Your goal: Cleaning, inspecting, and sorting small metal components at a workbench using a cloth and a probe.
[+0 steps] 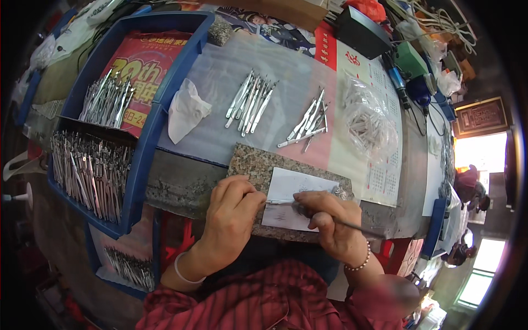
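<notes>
My left hand [234,220] is closed, thumb and fingers pinching one end of a slim silver metal piece [279,202]. The piece lies over a white paper sheet [286,217] with dark marks, which rests on a speckled granite slab [250,158] at the table's near edge. My right hand [334,219] grips a thin dark rod-shaped tool [355,226], its shaft sticking out to the right. The tool's working end is hidden by my fingers, close to the silver piece. Beyond the slab lie two loose groups of similar silver pieces, a left group [252,104] and a right group [309,122].
At the left, a blue tray [144,118] holds several bundles of silver pieces; another blue tray [157,247] sits lower. A crumpled white tissue [187,111] lies beside it. Right of the loose pieces is a clear plastic bag [369,124] of small white pieces. Cables [434,27] clutter the far right.
</notes>
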